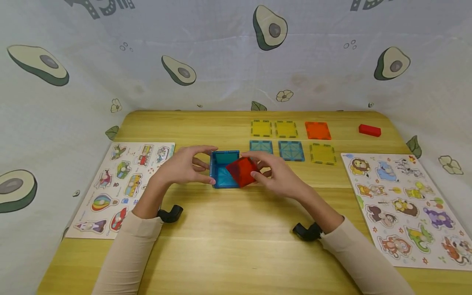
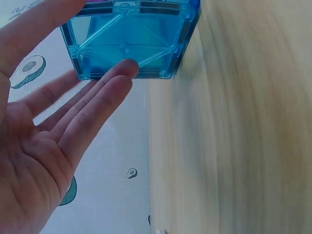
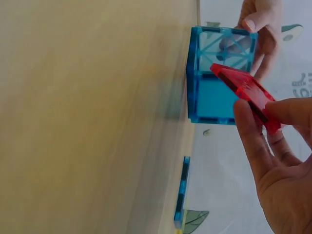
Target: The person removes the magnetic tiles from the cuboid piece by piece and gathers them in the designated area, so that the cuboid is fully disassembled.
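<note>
A blue see-through box of magnetic tiles point(image 1: 225, 181) stands on the table with its top uncovered. My left hand point(image 1: 182, 166) holds its left side, the thumb at the near corner and a finger at the far one. In the left wrist view, other fingertips lie by the outer wall. My right hand point(image 1: 280, 175) pinches a red square magnetic tile point(image 1: 241, 171) between thumb and fingers. That tile is tilted over the right part of the box. The right wrist view has the red tile point(image 3: 248, 90) in front of the box's upper edge.
Behind the right hand lie yellow tiles point(image 1: 261, 128), blue tiles point(image 1: 291, 150) and an orange tile point(image 1: 318, 130). A red block point(image 1: 370, 130) sits at the far right. A vehicle puzzle board point(image 1: 107, 192) lies left, an animal puzzle board point(image 1: 407, 205) right.
</note>
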